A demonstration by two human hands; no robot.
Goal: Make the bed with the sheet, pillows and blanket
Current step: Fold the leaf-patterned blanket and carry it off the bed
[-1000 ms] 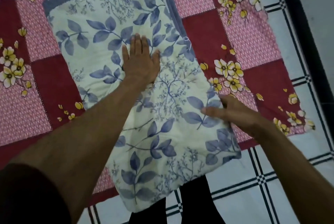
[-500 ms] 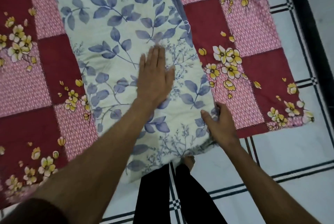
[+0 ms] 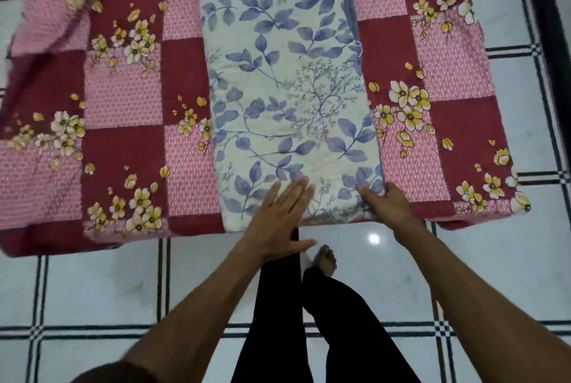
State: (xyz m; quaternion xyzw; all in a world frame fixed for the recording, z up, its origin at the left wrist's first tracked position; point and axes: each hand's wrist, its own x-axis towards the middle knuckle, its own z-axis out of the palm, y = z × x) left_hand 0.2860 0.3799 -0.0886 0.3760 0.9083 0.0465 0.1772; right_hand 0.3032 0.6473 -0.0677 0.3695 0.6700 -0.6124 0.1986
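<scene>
Both hands, left hand (image 3: 279, 222) flat, right hand (image 3: 390, 207) gripping, meet the blanket (image 3: 287, 89).

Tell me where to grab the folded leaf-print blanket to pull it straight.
Take the folded blanket by its near corners, from the floor side. Its short edge lies along the bed's near edge; the right hand already grips one corner, and the left hand lies flat near the other.

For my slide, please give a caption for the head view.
Left hand flat and right hand gripping the folded leaf-print blanket on the checked sheet.
</scene>
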